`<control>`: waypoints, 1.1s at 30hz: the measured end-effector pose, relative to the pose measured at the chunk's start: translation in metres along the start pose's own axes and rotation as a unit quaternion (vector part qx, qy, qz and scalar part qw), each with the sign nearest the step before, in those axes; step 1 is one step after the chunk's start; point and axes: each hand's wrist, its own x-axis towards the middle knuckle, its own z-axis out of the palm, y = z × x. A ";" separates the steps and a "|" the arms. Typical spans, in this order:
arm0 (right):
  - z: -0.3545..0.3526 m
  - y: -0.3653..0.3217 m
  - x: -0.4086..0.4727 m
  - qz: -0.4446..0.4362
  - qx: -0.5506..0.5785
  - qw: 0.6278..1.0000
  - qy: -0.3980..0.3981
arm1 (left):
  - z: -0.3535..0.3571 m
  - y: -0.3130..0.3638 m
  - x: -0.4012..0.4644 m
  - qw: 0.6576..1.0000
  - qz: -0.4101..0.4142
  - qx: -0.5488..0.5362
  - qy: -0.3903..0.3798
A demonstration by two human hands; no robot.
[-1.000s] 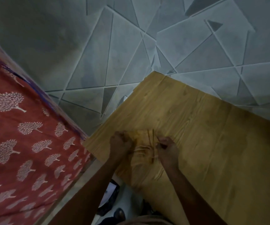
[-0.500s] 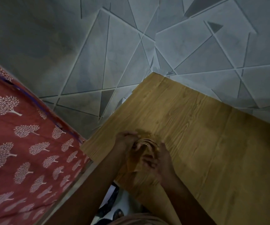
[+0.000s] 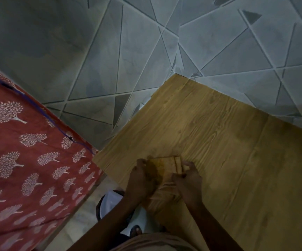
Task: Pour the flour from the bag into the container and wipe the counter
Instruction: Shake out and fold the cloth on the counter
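Observation:
A yellowish-brown striped cloth (image 3: 166,168) lies on the wooden counter (image 3: 237,160) near its front left corner, folded into a small pad. My left hand (image 3: 140,180) grips the cloth's left side with curled fingers. My right hand (image 3: 188,183) pinches its right edge. The lower part of the cloth is bunched between my two hands. Neither a flour bag nor a container is in view.
A red fabric with white tree prints (image 3: 19,160) covers something on the left, close to the counter's corner. A grey wall with triangular tile lines (image 3: 146,51) rises behind the counter. Below the counter's edge are a dark-and-white object (image 3: 110,201) and a sandalled foot (image 3: 135,230).
One second ago the cloth was stretched between my hands. They then came together and bunched it, and now it is folded into a smaller pad between them.

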 end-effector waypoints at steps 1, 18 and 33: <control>0.001 0.001 -0.001 -0.010 -0.023 1.000 0.000 | 0.003 -0.003 0.001 0.999 -0.006 0.032 0.009; 0.003 0.000 0.007 0.020 -0.129 0.991 -0.002 | 0.001 0.002 0.020 0.994 -0.072 -0.043 0.071; 0.008 -0.035 0.031 0.075 0.167 0.983 -0.032 | -0.021 0.018 0.048 0.983 0.040 -0.123 0.129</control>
